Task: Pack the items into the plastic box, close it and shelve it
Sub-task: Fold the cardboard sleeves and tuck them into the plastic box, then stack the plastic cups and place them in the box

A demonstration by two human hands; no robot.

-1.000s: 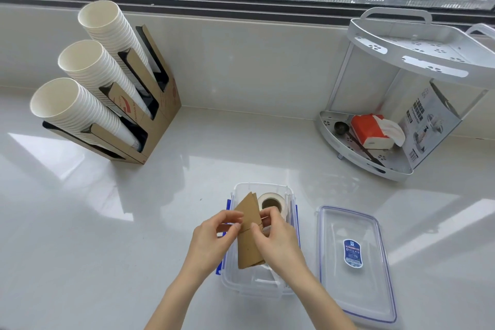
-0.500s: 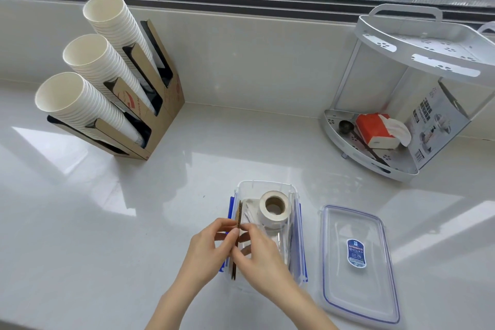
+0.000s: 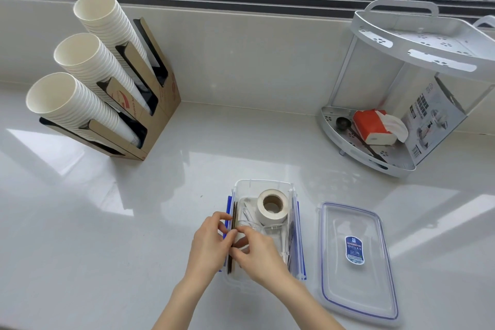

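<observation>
Fingers and thumbs of the left hand (image 3: 211,242) and right hand (image 3: 258,252) pinch a flat brown cardboard piece (image 3: 235,225) that stands on edge against the left inner wall of the clear plastic box (image 3: 267,185). A white tape roll (image 3: 272,206) lies in the box's far end, and other small clear items beside it are too indistinct to name. The lid (image 3: 357,262) lies flat on the white counter (image 3: 93,222) just right of the box, with the two-tier shelf (image 3: 417,43) further back on the right.
</observation>
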